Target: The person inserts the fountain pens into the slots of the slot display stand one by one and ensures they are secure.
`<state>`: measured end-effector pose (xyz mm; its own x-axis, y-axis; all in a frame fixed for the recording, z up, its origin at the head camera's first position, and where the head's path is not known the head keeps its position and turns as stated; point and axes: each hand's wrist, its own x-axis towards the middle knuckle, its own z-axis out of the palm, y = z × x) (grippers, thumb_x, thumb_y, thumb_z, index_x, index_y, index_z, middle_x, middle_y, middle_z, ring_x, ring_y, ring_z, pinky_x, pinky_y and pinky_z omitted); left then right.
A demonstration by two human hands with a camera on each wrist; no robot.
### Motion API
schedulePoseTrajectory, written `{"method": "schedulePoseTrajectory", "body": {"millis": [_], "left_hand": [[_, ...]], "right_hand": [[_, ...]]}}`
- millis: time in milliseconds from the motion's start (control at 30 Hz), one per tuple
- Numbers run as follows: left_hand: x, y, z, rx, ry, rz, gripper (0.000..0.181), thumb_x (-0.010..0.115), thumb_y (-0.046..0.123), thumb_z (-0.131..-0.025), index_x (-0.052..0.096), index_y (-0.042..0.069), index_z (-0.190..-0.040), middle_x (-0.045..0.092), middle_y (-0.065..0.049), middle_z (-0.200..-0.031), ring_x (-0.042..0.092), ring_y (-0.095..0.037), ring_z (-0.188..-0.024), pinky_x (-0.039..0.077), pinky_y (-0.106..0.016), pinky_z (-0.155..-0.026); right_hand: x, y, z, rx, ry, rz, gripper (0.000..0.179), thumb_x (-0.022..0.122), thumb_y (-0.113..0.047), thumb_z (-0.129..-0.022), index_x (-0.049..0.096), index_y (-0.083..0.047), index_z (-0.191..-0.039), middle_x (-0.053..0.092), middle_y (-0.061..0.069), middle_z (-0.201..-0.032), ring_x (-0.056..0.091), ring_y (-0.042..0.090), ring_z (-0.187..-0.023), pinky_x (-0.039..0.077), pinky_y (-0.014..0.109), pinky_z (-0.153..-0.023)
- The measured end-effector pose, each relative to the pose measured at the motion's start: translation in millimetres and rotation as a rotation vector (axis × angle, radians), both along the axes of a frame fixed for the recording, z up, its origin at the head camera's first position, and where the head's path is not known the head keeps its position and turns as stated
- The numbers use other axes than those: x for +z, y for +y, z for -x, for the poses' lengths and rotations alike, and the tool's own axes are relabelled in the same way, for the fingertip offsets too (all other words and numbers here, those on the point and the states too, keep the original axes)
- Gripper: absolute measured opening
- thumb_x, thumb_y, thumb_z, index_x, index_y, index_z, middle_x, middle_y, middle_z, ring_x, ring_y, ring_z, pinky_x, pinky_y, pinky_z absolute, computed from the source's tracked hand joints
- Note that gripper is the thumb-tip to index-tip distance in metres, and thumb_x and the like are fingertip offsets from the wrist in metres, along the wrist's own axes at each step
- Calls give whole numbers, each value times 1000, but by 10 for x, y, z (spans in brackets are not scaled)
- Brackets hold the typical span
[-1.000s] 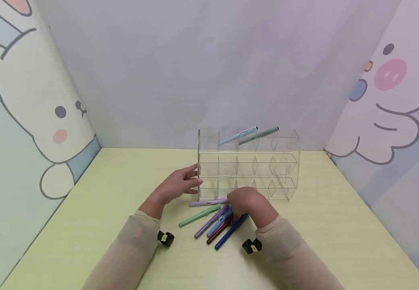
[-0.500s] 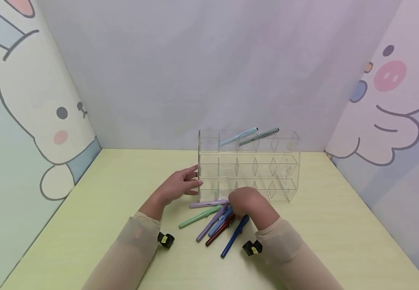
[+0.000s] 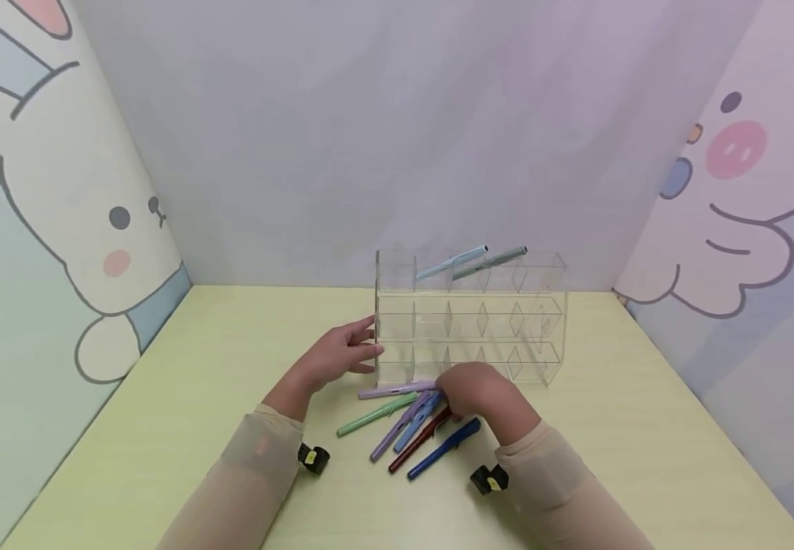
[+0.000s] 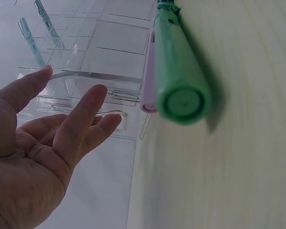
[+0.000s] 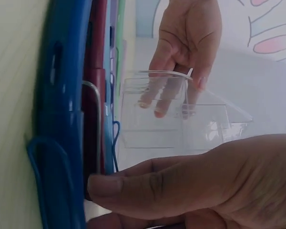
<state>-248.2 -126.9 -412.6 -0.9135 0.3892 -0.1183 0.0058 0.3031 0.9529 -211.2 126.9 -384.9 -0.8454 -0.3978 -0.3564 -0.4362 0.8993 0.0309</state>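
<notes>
A clear acrylic pen rack (image 3: 469, 325) with three tiers stands on the table. My left hand (image 3: 337, 351) rests at its left end, fingers extended and spread; in the left wrist view the fingers (image 4: 81, 119) reach past its edge. My right hand (image 3: 481, 393) is bent down over the cap ends of the loose pens in front of the rack. In the right wrist view its thumb (image 5: 107, 186) lies right at the end of the dark red pen (image 3: 421, 441); I cannot tell whether it pinches that pen. Closest to that wrist lies the dark blue pen (image 3: 443, 449).
A light blue pen (image 3: 452, 262) and a grey-green pen (image 3: 489, 263) lean in the rack's top tier. Left of the red pen lie a blue pen (image 3: 419, 422), a purple pen (image 3: 400, 426), a green pen (image 3: 376, 415) and a lilac pen (image 3: 397, 389).
The dark blue pen has swung and shifted right, apart from the others. The dark red pen has also separated from the blue one. My right hand has moved slightly right; the left stays put.
</notes>
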Motion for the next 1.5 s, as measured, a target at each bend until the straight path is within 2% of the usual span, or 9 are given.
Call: {"method": "schedulePoseTrajectory", "body": {"millis": [233,333,500,733,1033,1267,1500], "left_hand": [[-5,-6,-12,6,-10,-5,78,68,40,-92,24,30,-156,35,-8,-157,70,-28,-105,45,-50,-106],[3,4,-15,8,-10,-4,77,67,38,-93,25,30,-156,36,-8,-157,70,-29,-105,45,-51,-106],[15,18,-8,3,-9,-7,75,66,35,-94,24,30,-157,36,-7,-157,69,-29,-106,47,-49,-104],[35,18,-6,6,-10,6,75,66,35,-95,24,31,-156,37,-6,-156,70,-29,-106,46,-50,-105],[22,10,15,7,-12,-7,75,67,33,-94,25,30,-157,37,-8,-156,68,-31,-109,51,-47,-100],[18,6,4,7,-15,-4,76,67,35,-94,24,29,-157,36,-7,-157,70,-29,-106,47,-49,-104],[19,12,1,3,-18,-11,76,67,35,-94,25,29,-157,36,-7,-157,70,-29,-106,47,-49,-103]], "right_hand": [[18,-41,-63,74,-2,10,27,81,-13,-79,56,-21,-75,55,-8,-72,45,13,-68,43,31,-64],[9,-38,-66,81,13,16,27,80,-11,-80,56,-21,-74,54,-8,-71,44,13,-67,43,31,-62],[51,50,-10,54,-18,66,21,75,-8,-83,61,-22,-75,56,-8,-73,45,13,-68,42,31,-62],[238,311,73,22,-87,237,18,75,-8,-83,63,-22,-80,61,-8,-81,53,14,-72,45,33,-63],[474,554,116,15,-85,378,12,69,-12,-87,62,-21,-83,58,-6,-75,49,13,-68,41,28,-59],[555,607,103,36,-118,490,8,68,-17,-90,62,-22,-89,61,-6,-78,52,13,-70,45,30,-62],[566,642,105,82,-166,589,5,66,-24,-94,62,-24,-97,66,-7,-80,58,13,-72,49,32,-65]]}}
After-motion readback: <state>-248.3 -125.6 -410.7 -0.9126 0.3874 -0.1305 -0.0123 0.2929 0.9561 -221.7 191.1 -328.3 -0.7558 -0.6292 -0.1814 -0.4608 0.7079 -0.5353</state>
